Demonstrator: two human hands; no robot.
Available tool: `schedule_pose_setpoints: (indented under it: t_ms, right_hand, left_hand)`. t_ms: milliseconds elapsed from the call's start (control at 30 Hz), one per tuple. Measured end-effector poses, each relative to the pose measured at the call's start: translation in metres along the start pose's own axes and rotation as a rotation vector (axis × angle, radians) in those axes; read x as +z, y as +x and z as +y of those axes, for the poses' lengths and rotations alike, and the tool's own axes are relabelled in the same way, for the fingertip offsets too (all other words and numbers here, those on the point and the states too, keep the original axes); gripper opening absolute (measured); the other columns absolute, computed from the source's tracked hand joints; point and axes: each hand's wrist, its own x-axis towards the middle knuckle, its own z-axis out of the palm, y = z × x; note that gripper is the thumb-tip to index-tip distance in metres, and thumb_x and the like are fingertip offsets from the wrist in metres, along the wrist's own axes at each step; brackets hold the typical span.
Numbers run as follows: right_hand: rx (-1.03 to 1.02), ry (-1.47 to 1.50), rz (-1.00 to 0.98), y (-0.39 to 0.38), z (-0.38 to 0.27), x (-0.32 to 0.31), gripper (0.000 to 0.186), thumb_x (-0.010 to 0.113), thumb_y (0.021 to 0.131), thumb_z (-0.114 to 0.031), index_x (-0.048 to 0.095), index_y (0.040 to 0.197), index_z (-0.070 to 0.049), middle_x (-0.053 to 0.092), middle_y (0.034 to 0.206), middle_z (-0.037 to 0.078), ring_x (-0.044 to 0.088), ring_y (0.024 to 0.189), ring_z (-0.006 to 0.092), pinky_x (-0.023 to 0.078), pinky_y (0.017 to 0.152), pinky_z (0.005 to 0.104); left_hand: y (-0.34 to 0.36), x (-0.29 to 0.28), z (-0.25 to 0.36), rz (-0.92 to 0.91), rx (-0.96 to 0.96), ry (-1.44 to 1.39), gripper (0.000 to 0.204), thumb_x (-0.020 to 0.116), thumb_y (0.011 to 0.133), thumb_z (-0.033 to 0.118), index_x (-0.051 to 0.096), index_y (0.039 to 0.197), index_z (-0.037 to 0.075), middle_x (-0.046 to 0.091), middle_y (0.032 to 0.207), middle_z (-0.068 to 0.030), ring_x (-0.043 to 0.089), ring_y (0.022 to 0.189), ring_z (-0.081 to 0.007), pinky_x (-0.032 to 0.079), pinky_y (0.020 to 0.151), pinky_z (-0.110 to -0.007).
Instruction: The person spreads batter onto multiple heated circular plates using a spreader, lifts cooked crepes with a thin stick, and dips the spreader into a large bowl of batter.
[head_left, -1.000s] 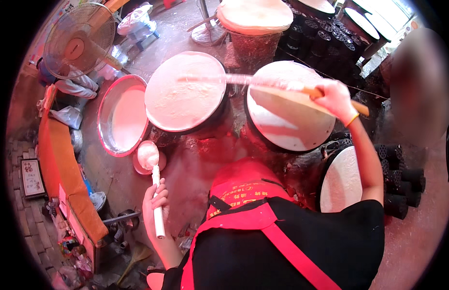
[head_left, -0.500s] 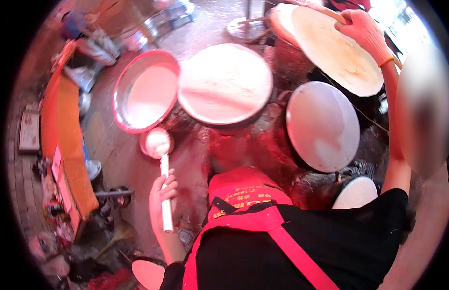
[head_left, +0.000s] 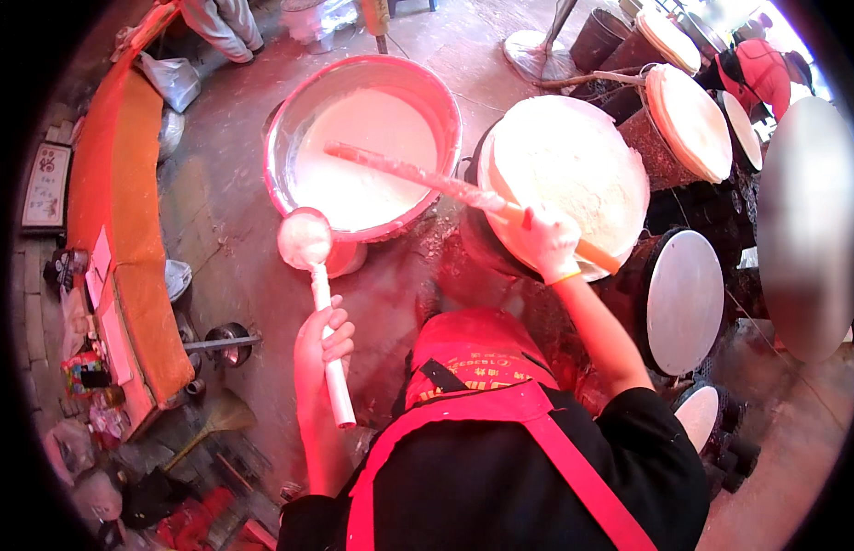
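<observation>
- A framed rectangular sign (head_left: 46, 186) with a pale face lies at the left edge beside the long orange worktop (head_left: 124, 174); small coloured packages (head_left: 82, 375) cluster at the worktop's near end, too small to make out.
- A blurred oval patch (head_left: 810, 230) hides what stands at the right rim; the fisheye rim cuts off the far griddles.
- The wide round metal basin (head_left: 364, 138) holds white batter.
- The left hand (head_left: 324, 342) is wrapped round the white handle of a round-bowled ladle (head_left: 305, 239), whose bowl, full of batter, hangs just beside the basin's near rim.
- The right hand (head_left: 546, 241) grips a long wooden stick (head_left: 427, 179), batter-coated, reaching over the basin.
- Beneath that hand sits a round griddle with a pale cooked sheet (head_left: 565, 174).
</observation>
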Motion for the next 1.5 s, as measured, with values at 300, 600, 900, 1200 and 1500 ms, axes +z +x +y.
schedule_pose_setpoints:
  t_ms: [300, 600, 900, 1200, 1500]
  right_hand:
    - [0.069, 0.079, -0.205, -0.03, -0.032, -0.02, 0.016, 0.068, 0.068, -0.017, 0.056, 0.078, -0.015, 0.055, 0.073, 0.007, 0.057, 0.055, 0.0266, 0.045, 0.048, 0.0363]
    - [0.052, 0.052, -0.252, -0.029, -0.019, -0.014, 0.009, 0.063, 0.07, -0.013, 0.056, 0.075, -0.015, 0.053, 0.067, 0.007, 0.058, 0.056, 0.027, 0.046, 0.05, 0.0384]
    - [0.195, 0.115, -0.39, 0.133, 0.094, -0.117, 0.018, 0.062, 0.076, -0.026, 0.066, 0.073, -0.008, 0.064, 0.073, 0.014, 0.064, 0.071, 0.031, 0.049, 0.063, 0.0411]
    - [0.316, 0.349, -0.01, 0.295, 0.346, -0.242, 0.036, 0.058, 0.088, -0.031, 0.064, 0.098, 0.004, 0.063, 0.078, 0.0, 0.058, 0.071, 0.0078, 0.046, 0.068, 0.0214]
    - [1.113, 1.084, 0.513, 0.16, 0.599, -0.113, 0.023, 0.071, 0.082, -0.023, 0.058, 0.07, -0.009, 0.045, 0.055, -0.002, 0.038, 0.041, 0.0109, 0.029, 0.039, 0.0277]
  left_hand:
    - [0.038, 0.007, 0.06, 0.021, -0.016, -0.08, 0.025, 0.045, 0.092, 0.002, 0.039, 0.114, -0.009, 0.039, 0.079, -0.0062, 0.035, 0.052, -0.007, 0.031, 0.036, -0.018]
    - [0.068, 0.026, 0.069, -0.036, -0.162, -0.098, 0.024, 0.041, 0.095, 0.005, 0.039, 0.114, -0.009, 0.038, 0.076, -0.0045, 0.036, 0.051, -0.0069, 0.034, 0.035, -0.018]
    - [0.099, 0.056, 0.051, -0.052, -0.173, -0.03, 0.024, 0.043, 0.092, 0.0, 0.036, 0.113, -0.007, 0.039, 0.079, -0.0057, 0.036, 0.051, -0.0068, 0.032, 0.036, -0.016]
    - [0.119, 0.094, -0.017, -0.071, -0.21, -0.161, 0.025, 0.04, 0.095, 0.004, 0.037, 0.113, -0.012, 0.042, 0.077, -0.0071, 0.038, 0.051, -0.0082, 0.038, 0.038, -0.018]
    - [0.094, 0.145, -0.096, -0.069, -0.147, -0.359, 0.032, 0.035, 0.095, 0.005, 0.032, 0.119, -0.015, 0.037, 0.075, -0.0066, 0.039, 0.057, -0.0108, 0.041, 0.043, -0.02]
